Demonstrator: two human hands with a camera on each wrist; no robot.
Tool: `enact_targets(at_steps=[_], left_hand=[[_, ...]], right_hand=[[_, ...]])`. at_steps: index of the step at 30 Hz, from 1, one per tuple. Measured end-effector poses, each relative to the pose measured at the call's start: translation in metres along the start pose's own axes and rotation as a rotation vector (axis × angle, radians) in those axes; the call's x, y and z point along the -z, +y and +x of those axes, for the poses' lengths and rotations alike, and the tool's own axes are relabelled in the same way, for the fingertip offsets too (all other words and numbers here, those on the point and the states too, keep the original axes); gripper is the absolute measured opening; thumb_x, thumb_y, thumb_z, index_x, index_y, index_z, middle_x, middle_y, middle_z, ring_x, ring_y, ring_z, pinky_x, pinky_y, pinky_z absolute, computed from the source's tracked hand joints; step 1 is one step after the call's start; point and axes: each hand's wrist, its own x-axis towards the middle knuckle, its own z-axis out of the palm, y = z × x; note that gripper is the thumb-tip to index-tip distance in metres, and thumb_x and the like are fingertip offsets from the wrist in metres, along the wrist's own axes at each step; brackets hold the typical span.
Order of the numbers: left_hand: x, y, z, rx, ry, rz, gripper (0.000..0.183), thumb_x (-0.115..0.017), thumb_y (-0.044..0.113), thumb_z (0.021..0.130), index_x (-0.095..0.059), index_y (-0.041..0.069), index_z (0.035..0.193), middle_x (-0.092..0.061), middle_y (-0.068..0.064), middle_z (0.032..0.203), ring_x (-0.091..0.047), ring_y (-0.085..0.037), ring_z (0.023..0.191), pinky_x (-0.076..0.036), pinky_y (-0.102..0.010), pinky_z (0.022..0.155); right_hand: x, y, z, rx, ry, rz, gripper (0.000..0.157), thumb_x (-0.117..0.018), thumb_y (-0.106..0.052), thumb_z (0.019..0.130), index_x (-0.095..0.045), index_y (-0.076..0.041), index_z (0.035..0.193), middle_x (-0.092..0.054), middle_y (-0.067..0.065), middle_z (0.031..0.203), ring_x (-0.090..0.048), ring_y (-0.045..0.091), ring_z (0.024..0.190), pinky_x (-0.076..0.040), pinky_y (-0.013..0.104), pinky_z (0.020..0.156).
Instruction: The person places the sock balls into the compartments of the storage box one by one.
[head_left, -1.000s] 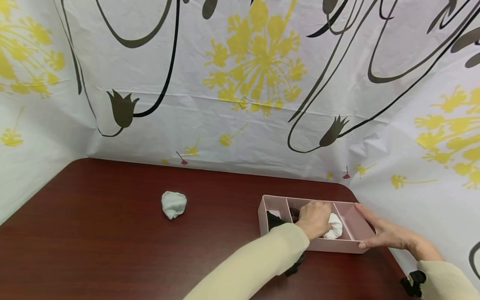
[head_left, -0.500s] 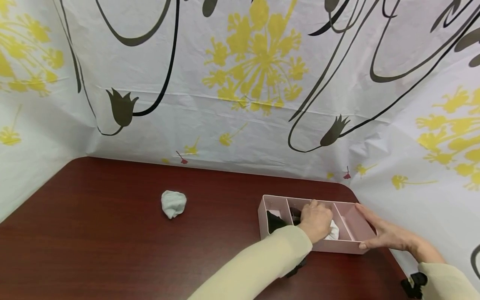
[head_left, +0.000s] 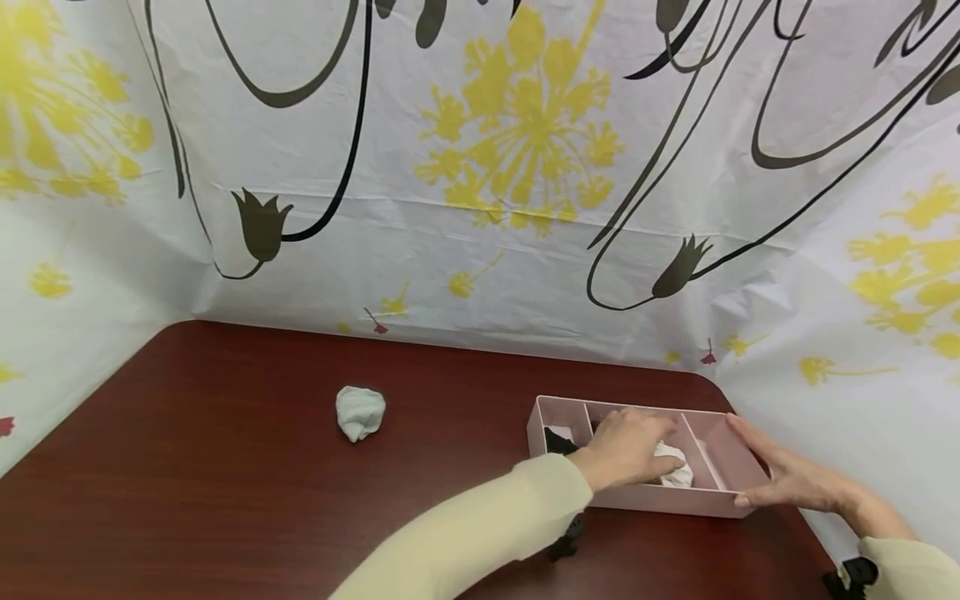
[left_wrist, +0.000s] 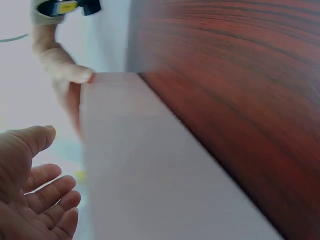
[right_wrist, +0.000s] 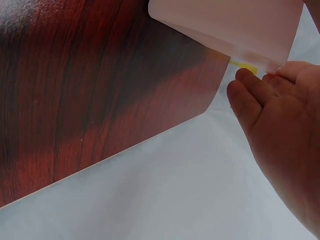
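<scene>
Pink box: we see it at four o'clock from the middle of the head view, a long pink box (head_left: 660, 500) with dividers, resting on the bench near its far corner.
White cloth: we find a crumpled white cloth (head_left: 677, 468) in the box, at four o'clock from the left hand (head_left: 626, 446) and partly behind its thumb; whether they touch, we cannot tell.
Dark cloth: at the box's nine o'clock end we see a dark cloth (head_left: 558, 442) in a compartment.
Left hand: it reaches over the middle of the box, fingers loosely bent and thumb well apart; we see nothing in its grasp.
Right hand: at the box's three o'clock end, the right hand (head_left: 802, 483) grips that end, thumb on the near wall, fingers at the far side.
Pale cloth: well apart, at nine o'clock from the box, we see a small crumpled pale cloth (head_left: 360, 412).
Bench: dark red-brown, wood-grained bench (head_left: 225, 467).
Sheet: at twelve o'clock, behind the bench, we see a white sheet (head_left: 420, 233) printed with flowers.
</scene>
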Motion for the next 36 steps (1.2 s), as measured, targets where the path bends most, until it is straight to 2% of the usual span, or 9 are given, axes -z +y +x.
enact_targets(at_steps=[3,5,9,11,13,17,21,27,36], left_hand=[[0.019,-0.016,-0.017,-0.051,0.026,-0.143,0.041,-0.063,0.042,0.087,-0.061,0.025,0.125,-0.064,0.014,0.117,-0.058,-0.004,0.104,-0.042,-0.015,0.086],[0.031,-0.033,-0.033,-0.055,0.047,-0.23,0.043,-0.063,0.038,0.088,-0.059,0.02,0.127,-0.063,0.01,0.121,-0.056,-0.006,0.11,-0.041,-0.017,0.093],[0.049,-0.076,-0.076,0.028,0.136,-0.379,0.044,-0.066,0.032,0.087,-0.059,0.015,0.127,-0.063,0.003,0.122,-0.056,-0.011,0.113,-0.041,-0.025,0.097],[0.055,-0.101,-0.099,0.083,0.189,-0.413,0.045,-0.069,0.03,0.085,-0.059,0.014,0.126,-0.062,0.001,0.121,-0.057,-0.014,0.112,-0.043,-0.03,0.096],[0.06,-0.126,-0.122,0.144,0.241,-0.429,0.048,-0.072,0.028,0.082,-0.059,0.012,0.126,-0.062,-0.002,0.122,-0.057,-0.018,0.112,-0.044,-0.035,0.095],[0.072,-0.172,-0.159,0.227,0.336,-0.356,0.055,-0.077,0.025,0.077,-0.058,0.007,0.126,-0.061,-0.009,0.122,-0.057,-0.025,0.112,-0.045,-0.042,0.094],[0.08,-0.207,-0.188,0.327,0.368,-0.307,0.059,-0.078,0.025,0.076,-0.055,0.006,0.128,-0.06,-0.012,0.122,-0.056,-0.027,0.112,-0.045,-0.045,0.092],[0.076,-0.234,-0.214,0.444,0.322,-0.288,0.062,-0.077,0.024,0.077,-0.052,0.005,0.131,-0.055,-0.016,0.126,-0.053,-0.033,0.11,-0.045,-0.048,0.085],[0.061,-0.248,-0.226,0.491,0.251,-0.234,0.063,-0.078,0.023,0.076,-0.052,0.0,0.129,-0.054,-0.02,0.124,-0.051,-0.034,0.102,-0.046,-0.047,0.078]], right_hand=[[0.002,-0.001,-0.002,0.0,0.01,-0.011,0.108,-0.073,-0.002,0.07,-0.002,-0.005,0.151,0.0,-0.039,0.14,-0.007,-0.025,0.122,-0.011,-0.004,0.09],[0.003,-0.001,-0.003,-0.001,0.016,-0.023,0.109,-0.074,-0.002,0.069,-0.002,-0.006,0.151,0.0,-0.04,0.14,-0.007,-0.025,0.122,-0.011,-0.004,0.089],[0.006,-0.003,-0.001,0.0,0.02,-0.027,0.109,-0.073,-0.002,0.069,-0.002,-0.006,0.151,-0.001,-0.039,0.14,-0.009,-0.024,0.121,-0.011,-0.004,0.089],[0.007,-0.003,0.0,-0.002,0.022,-0.024,0.109,-0.073,-0.001,0.069,-0.002,-0.007,0.151,-0.001,-0.039,0.141,-0.009,-0.024,0.122,-0.011,-0.004,0.089],[0.009,-0.003,0.001,-0.004,0.017,-0.02,0.108,-0.073,-0.001,0.07,-0.001,-0.007,0.151,-0.001,-0.037,0.142,-0.008,-0.024,0.122,-0.01,-0.004,0.09],[0.011,-0.003,-0.001,-0.019,0.012,-0.022,0.11,-0.073,-0.002,0.07,-0.001,-0.008,0.151,0.0,-0.036,0.142,-0.005,-0.024,0.123,-0.008,-0.004,0.09],[0.011,-0.003,-0.002,-0.017,0.009,-0.026,0.11,-0.073,-0.001,0.07,0.0,-0.009,0.151,0.0,-0.036,0.142,-0.004,-0.024,0.123,-0.008,-0.004,0.09],[0.01,-0.001,0.001,-0.011,-0.004,-0.031,0.11,-0.073,-0.001,0.07,0.0,-0.009,0.152,0.0,-0.036,0.142,-0.004,-0.025,0.123,-0.007,-0.004,0.09],[0.001,0.0,0.001,-0.021,-0.006,-0.031,0.108,-0.073,-0.003,0.07,-0.002,-0.007,0.151,-0.001,-0.033,0.143,-0.005,-0.025,0.123,-0.008,-0.004,0.089]])
